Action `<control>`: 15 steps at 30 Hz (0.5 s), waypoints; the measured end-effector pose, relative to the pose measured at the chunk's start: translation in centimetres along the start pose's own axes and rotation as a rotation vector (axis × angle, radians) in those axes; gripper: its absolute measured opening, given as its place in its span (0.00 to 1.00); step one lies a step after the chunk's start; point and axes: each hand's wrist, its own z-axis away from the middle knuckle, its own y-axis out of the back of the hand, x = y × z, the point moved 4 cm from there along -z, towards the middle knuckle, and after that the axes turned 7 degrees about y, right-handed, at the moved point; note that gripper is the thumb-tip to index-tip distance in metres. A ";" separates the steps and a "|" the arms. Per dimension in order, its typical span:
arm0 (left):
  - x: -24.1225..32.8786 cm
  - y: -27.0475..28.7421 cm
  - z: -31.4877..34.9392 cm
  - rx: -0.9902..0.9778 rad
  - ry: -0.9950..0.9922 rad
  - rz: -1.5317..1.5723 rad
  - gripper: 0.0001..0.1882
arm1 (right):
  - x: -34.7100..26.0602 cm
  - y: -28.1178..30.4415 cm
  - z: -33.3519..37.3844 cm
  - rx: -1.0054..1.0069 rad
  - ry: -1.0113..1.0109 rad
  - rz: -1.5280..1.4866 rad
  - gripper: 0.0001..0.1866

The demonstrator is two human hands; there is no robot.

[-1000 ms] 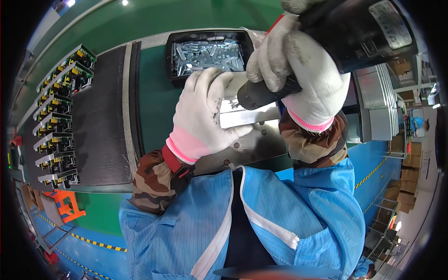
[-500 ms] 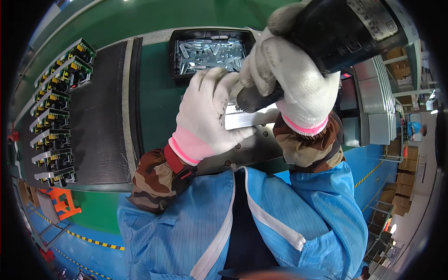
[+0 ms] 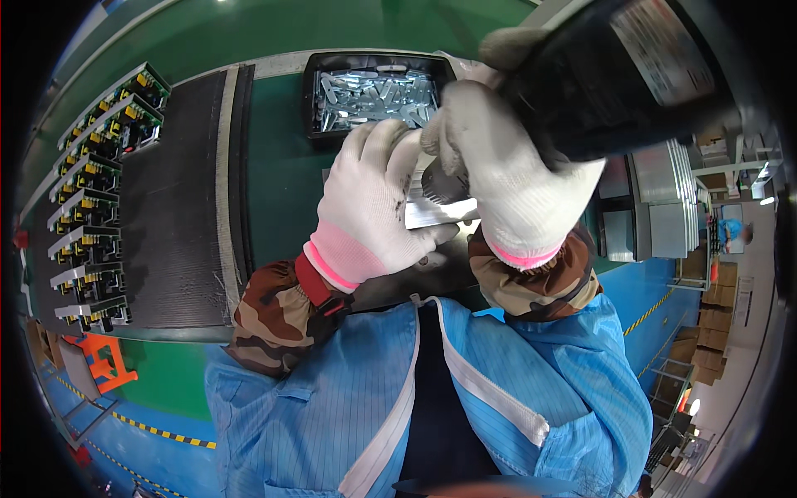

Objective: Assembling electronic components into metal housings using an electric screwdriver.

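My right hand, in a white knit glove with a pink cuff edge, wraps round a black power screwdriver. The tool's thick body tilts up to the right, and its ribbed nose points down at a shiny silver metal piece. My left hand, gloved alike, grips that metal piece from its left side, thumb along the near edge and fingers over the far side. Whatever lies under the nose's tip is hidden by the tool and fingers.
Just beyond my hands stands a black bin of small silver metal strips. To the left, several circuit board assemblies line a black ribbed mat. Stacked silver panels stand at right. An orange stool is on the floor.
My right hand and the power screwdriver have shifted a little left and nearer to me, and the tool's body has swung lower. My left hand stays nearly in place on the metal piece.
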 end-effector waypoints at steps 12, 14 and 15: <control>1.0 0.4 -0.2 0.075 -0.074 -0.065 0.39 | 1.8 2.1 -0.2 -0.109 0.107 -0.078 0.15; 1.1 0.3 -0.2 0.053 -0.081 -0.089 0.38 | 1.8 2.1 -0.2 -0.123 0.114 -0.137 0.14; 0.7 0.3 0.0 0.051 -0.068 -0.111 0.38 | 0.7 1.9 -0.6 -0.145 0.207 0.245 0.15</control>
